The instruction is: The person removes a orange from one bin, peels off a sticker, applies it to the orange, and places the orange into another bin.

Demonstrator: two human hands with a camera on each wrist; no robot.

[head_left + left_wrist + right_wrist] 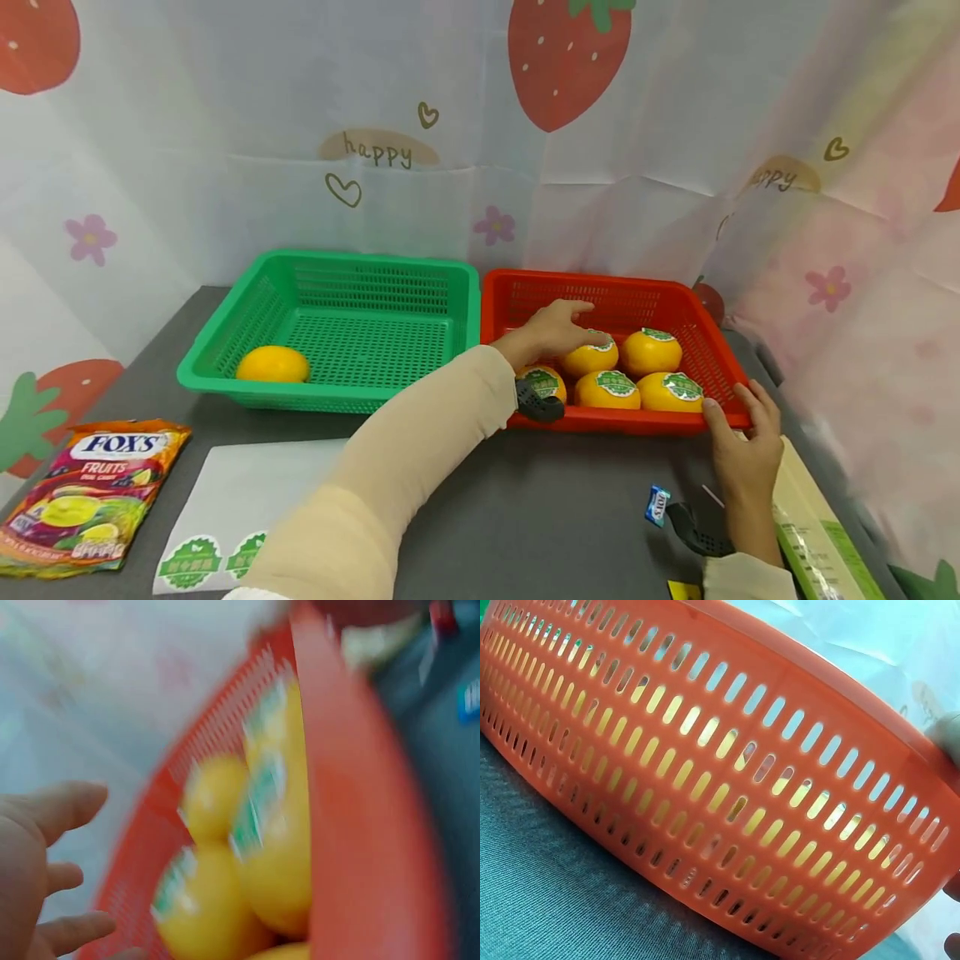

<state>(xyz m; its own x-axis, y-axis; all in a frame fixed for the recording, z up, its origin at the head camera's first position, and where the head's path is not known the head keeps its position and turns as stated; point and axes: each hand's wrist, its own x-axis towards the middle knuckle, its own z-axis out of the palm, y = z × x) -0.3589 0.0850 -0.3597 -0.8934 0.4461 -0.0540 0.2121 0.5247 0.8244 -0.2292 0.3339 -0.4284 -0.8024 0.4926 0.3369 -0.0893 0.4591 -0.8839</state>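
Observation:
My left hand (557, 329) hovers over the red basket (600, 283), close to the orange-yellow fruits (651, 353) inside. In the left wrist view its fingers (75, 802) are spread, with nothing between them. Several of these round fruits carry green-and-white stickers (617, 383). With my right hand (750, 458) I grip the basket's front right corner, thumb at the front rim and fingers over the side. Slotted basket wall (705, 750) fills most of the right wrist view, and only bits of fingers show at its right edge.
To the left stands a green basket (375, 396) with one orange-yellow fruit (273, 364). A candy bag (93, 496) and a sticker sheet (247, 483) lie in front of it. Near my right hand are a small blue candy (657, 506) and a long pale green package (817, 525).

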